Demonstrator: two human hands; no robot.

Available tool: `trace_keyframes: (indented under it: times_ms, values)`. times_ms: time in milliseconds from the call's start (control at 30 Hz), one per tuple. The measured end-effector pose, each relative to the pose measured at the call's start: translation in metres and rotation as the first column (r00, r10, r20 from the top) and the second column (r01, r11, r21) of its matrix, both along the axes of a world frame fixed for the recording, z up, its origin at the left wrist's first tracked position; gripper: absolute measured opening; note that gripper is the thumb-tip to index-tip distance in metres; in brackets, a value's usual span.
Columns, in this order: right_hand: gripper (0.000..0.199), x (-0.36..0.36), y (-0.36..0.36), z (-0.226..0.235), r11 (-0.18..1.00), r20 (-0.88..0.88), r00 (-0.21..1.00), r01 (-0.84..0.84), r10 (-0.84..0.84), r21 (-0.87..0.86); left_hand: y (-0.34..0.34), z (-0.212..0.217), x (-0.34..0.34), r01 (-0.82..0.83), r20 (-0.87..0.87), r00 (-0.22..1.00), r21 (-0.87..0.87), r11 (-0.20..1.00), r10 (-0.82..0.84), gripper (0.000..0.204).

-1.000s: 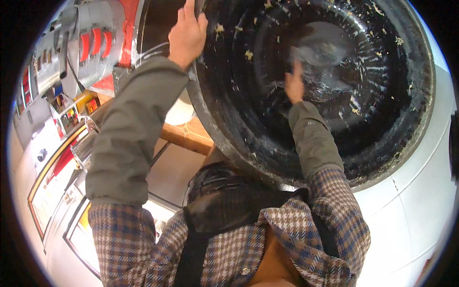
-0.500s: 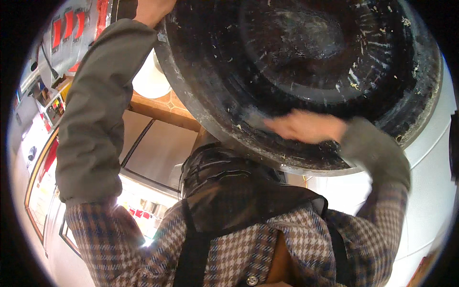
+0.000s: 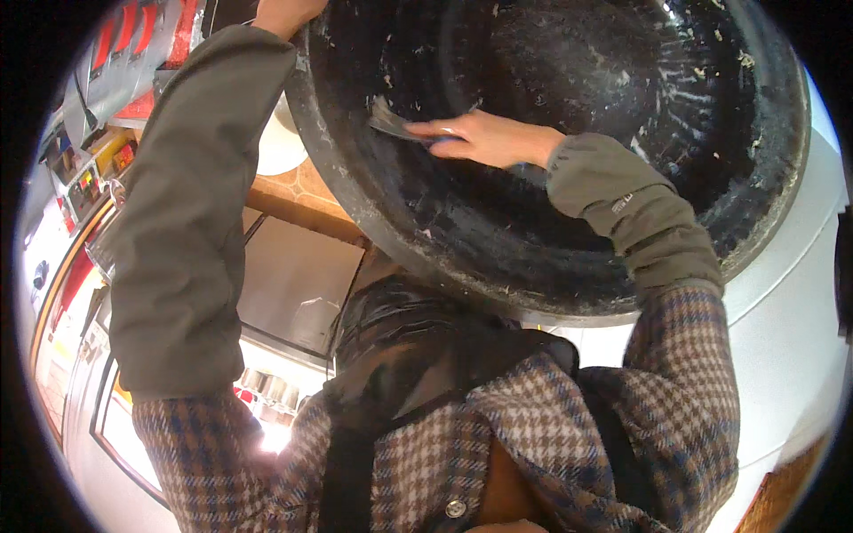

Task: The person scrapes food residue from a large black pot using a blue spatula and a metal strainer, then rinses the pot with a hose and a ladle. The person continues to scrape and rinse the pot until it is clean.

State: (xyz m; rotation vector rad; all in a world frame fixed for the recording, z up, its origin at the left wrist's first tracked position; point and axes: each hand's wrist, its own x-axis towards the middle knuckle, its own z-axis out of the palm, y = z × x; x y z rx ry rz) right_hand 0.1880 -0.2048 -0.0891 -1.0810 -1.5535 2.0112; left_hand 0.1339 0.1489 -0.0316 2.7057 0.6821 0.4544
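A large round black pan (image 3: 426, 191), its surface streaked with pale residue and small crumbs, fills the upper middle and right. Inside it, my right hand (image 3: 498, 140) is closed around the handle of a scraper (image 3: 391, 123). The scraper's flat grey blade points left against the dark surface, with tan stuff along its edge. At the top left my left hand (image 3: 290, 12) is at the pan's rim, but its fingers are cut off by the picture's edge. Grey-green sleeve covers wrap both my forearms.
A white round container (image 3: 283, 147) stands on a brown tiled surface (image 3: 306, 189) left of the pan. Below are grey panels (image 3: 302, 275). Grey gear with red strips (image 3: 124, 40) lies at the upper left. A white curved surface (image 3: 786, 258) borders the pan on the right.
My right hand has swept the scraper up and left across the pan, away from its near rim. The pan appears slightly shifted in view. My left hand stays at the rim.
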Motion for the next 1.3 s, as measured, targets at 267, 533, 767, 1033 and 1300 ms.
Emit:
trace_keyframes:
  times_ms: [267,533,767,1033,1300]
  values:
    - [0.048,0.054,-0.087,0.018,0.933,0.211,0.908,-0.35,0.361,-0.085,0.002,-0.001,-0.001,0.003,0.004,1.0,-0.018,1.0,-0.003,0.054]
    - [0.051,0.037,-0.049,0.006,0.95,0.035,0.956,-0.286,0.292,-0.123,0.005,-0.002,-0.001,0.047,0.025,0.999,0.006,0.999,-0.047,0.053]
    - [0.048,0.021,-0.051,0.055,0.956,0.041,0.955,-0.29,0.292,-0.05,0.007,-0.008,-0.003,0.009,-0.004,1.0,0.009,1.0,-0.009,0.053]
    - [0.049,0.028,-0.09,0.106,0.944,0.136,0.935,-0.32,0.328,-0.077,0.009,-0.01,-0.001,0.025,0.053,0.998,-0.02,0.999,-0.024,0.052]
    - [0.049,0.002,-0.028,0.099,0.946,0.121,0.947,-0.275,0.297,-0.173,0.008,-0.007,-0.002,0.034,0.061,0.998,-0.03,0.999,-0.032,0.051]
